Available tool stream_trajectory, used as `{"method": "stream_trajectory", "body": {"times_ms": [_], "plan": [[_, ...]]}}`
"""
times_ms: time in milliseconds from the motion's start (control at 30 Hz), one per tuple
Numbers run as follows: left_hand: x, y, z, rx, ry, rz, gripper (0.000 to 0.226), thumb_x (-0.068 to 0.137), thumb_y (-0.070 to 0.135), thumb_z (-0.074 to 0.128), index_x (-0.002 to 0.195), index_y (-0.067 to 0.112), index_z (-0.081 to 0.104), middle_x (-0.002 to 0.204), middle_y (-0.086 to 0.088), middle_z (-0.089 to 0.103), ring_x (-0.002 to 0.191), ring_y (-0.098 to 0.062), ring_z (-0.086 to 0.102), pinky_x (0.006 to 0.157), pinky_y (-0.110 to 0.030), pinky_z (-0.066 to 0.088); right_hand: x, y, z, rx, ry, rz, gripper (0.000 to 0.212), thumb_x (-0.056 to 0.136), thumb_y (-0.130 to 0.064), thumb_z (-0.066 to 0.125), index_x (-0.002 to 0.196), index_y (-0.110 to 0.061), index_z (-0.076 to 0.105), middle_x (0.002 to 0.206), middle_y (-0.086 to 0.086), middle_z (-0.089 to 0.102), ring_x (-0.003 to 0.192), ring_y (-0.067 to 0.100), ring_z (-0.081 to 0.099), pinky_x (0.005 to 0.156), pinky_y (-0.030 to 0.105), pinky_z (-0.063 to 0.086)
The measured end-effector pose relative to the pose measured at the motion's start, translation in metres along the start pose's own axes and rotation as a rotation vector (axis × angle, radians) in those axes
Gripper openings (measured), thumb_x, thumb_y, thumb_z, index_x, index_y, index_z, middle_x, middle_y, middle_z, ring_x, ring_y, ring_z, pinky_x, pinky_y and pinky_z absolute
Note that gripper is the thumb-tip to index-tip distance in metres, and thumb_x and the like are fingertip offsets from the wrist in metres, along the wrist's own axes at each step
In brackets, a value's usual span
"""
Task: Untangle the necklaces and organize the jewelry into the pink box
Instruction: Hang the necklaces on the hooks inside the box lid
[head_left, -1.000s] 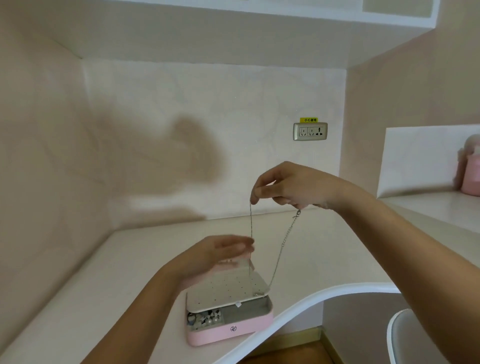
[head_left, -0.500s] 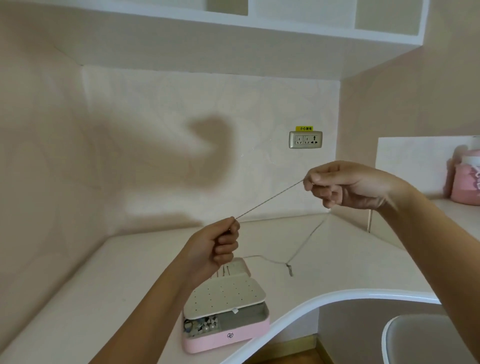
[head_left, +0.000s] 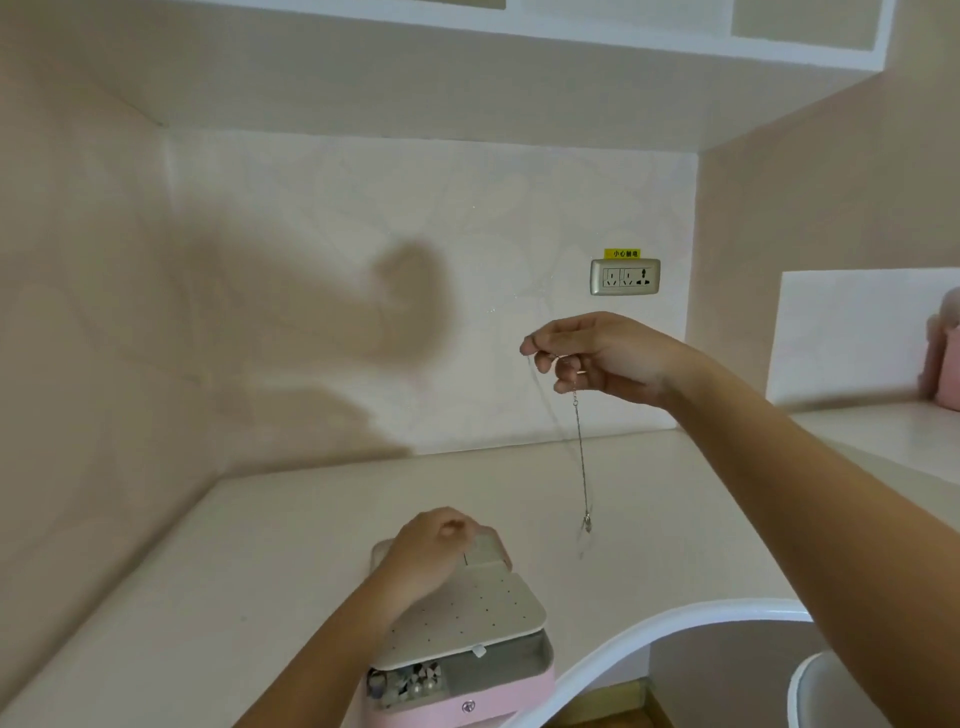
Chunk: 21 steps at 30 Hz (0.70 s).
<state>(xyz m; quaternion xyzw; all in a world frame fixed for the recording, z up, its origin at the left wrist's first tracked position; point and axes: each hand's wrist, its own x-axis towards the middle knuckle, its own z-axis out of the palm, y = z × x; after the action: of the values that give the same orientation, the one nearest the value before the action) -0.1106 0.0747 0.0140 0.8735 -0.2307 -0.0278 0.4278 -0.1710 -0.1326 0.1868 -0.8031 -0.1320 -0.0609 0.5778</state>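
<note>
My right hand (head_left: 602, 358) is raised in front of the wall and pinches a thin silver necklace (head_left: 579, 447). The chain hangs in a loop, its lowest end (head_left: 587, 525) swinging free above the desk. My left hand (head_left: 436, 548) is low, with its fingers curled, over the back of the pink box (head_left: 467, 704). I see nothing in it. The box stands open near the desk's front edge with a white perforated tray (head_left: 467, 618) on top. Several small jewelry pieces (head_left: 405, 686) lie in the left compartment under it.
The pale desk (head_left: 234, 571) fills a corner and has a curved front edge (head_left: 623, 634). A wall socket (head_left: 625, 277) is behind my right hand. A pink container (head_left: 945, 364) stands on the raised ledge at right. A white chair (head_left: 831, 691) sits below right.
My left hand has let go of the chain and dropped to the box. The necklace, stretched taut between both hands before, now hangs from my right hand alone.
</note>
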Motion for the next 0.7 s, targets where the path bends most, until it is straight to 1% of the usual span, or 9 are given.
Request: {"method": "stream_trajectory", "body": {"times_ms": [33, 67, 133, 200, 300, 433, 567, 633, 700], "plan": [[0.001, -0.008, 0.006, 0.140, 0.017, 0.008, 0.019, 0.097, 0.027, 0.047, 0.107, 0.023, 0.063, 0.106, 0.013, 0.061, 0.101, -0.007, 0.055, 0.079, -0.010, 0.039, 0.004, 0.000, 0.001, -0.024, 0.012, -0.002, 0.019, 0.096, -0.015, 0.052, 0.091, -0.011, 0.070, 0.075, -0.001, 0.063, 0.056, 0.012, 0.044, 0.064, 0.021, 0.052], [0.004, -0.017, 0.013, 0.239, 0.037, 0.015, 0.023, 0.098, 0.030, 0.046, 0.113, 0.023, 0.061, 0.111, 0.010, 0.060, 0.102, -0.007, 0.054, 0.084, -0.014, 0.040, 0.008, 0.000, 0.002, -0.053, 0.025, -0.008, 0.019, 0.097, -0.017, 0.053, 0.090, -0.011, 0.070, 0.076, 0.000, 0.064, 0.056, 0.012, 0.044, 0.064, 0.022, 0.052], [0.008, -0.030, 0.025, 0.377, 0.056, 0.016, 0.026, 0.097, 0.034, 0.043, 0.114, 0.024, 0.060, 0.115, 0.006, 0.061, 0.110, -0.014, 0.054, 0.100, -0.032, 0.040, 0.014, 0.000, 0.005, -0.117, 0.051, -0.030, 0.021, 0.097, -0.022, 0.053, 0.090, -0.009, 0.069, 0.077, 0.001, 0.063, 0.058, 0.013, 0.044, 0.065, 0.022, 0.051], [0.011, -0.034, 0.031, 0.495, 0.056, -0.002, 0.028, 0.097, 0.037, 0.039, 0.111, 0.024, 0.060, 0.114, 0.005, 0.061, 0.112, -0.017, 0.051, 0.106, -0.041, 0.033, 0.021, 0.000, 0.007, -0.149, 0.061, -0.052, 0.020, 0.096, -0.021, 0.054, 0.091, -0.008, 0.069, 0.077, 0.001, 0.062, 0.063, 0.015, 0.044, 0.066, 0.021, 0.051], [0.013, -0.035, 0.035, 0.587, 0.065, 0.002, 0.031, 0.098, 0.040, 0.035, 0.109, 0.024, 0.059, 0.113, 0.005, 0.061, 0.111, -0.017, 0.050, 0.101, -0.039, 0.031, 0.031, 0.002, 0.009, -0.169, 0.057, -0.065, 0.017, 0.095, -0.016, 0.056, 0.092, -0.007, 0.069, 0.077, -0.001, 0.063, 0.066, 0.015, 0.045, 0.065, 0.019, 0.050], [0.013, -0.038, 0.038, 0.669, 0.080, 0.030, 0.035, 0.098, 0.041, 0.032, 0.119, 0.023, 0.054, 0.121, 0.003, 0.054, 0.116, -0.018, 0.044, 0.105, -0.039, 0.027, 0.047, 0.004, 0.017, -0.206, 0.069, -0.073, 0.016, 0.094, -0.017, 0.057, 0.091, -0.011, 0.071, 0.073, -0.003, 0.064, 0.056, 0.011, 0.037, 0.056, 0.018, 0.039], [0.010, -0.035, 0.038, 0.682, 0.221, 0.101, 0.033, 0.099, 0.038, 0.034, 0.121, 0.022, 0.051, 0.125, 0.003, 0.050, 0.120, -0.019, 0.039, 0.105, -0.035, 0.025, 0.060, 0.003, 0.029, -0.205, 0.050, -0.114, 0.016, 0.094, -0.019, 0.057, 0.088, -0.015, 0.071, 0.072, -0.003, 0.063, 0.056, 0.010, 0.038, 0.057, 0.018, 0.039], [0.008, -0.034, 0.038, 0.672, 0.301, 0.151, 0.027, 0.098, 0.034, 0.037, 0.118, 0.023, 0.052, 0.122, 0.006, 0.049, 0.118, -0.017, 0.039, 0.103, -0.032, 0.024, 0.065, 0.002, 0.033, -0.219, 0.038, -0.130, 0.016, 0.094, -0.020, 0.057, 0.089, -0.015, 0.072, 0.073, -0.003, 0.063, 0.057, 0.011, 0.041, 0.059, 0.018, 0.041], [0.004, -0.030, 0.037, 0.636, 0.362, 0.227, 0.016, 0.092, 0.030, 0.053, 0.106, 0.023, 0.058, 0.108, 0.007, 0.055, 0.110, -0.017, 0.048, 0.098, -0.033, 0.029, 0.069, 0.000, 0.035, -0.228, 0.026, -0.140, 0.016, 0.095, -0.020, 0.057, 0.090, -0.015, 0.072, 0.074, -0.003, 0.062, 0.060, 0.012, 0.042, 0.061, 0.019, 0.042]]}}
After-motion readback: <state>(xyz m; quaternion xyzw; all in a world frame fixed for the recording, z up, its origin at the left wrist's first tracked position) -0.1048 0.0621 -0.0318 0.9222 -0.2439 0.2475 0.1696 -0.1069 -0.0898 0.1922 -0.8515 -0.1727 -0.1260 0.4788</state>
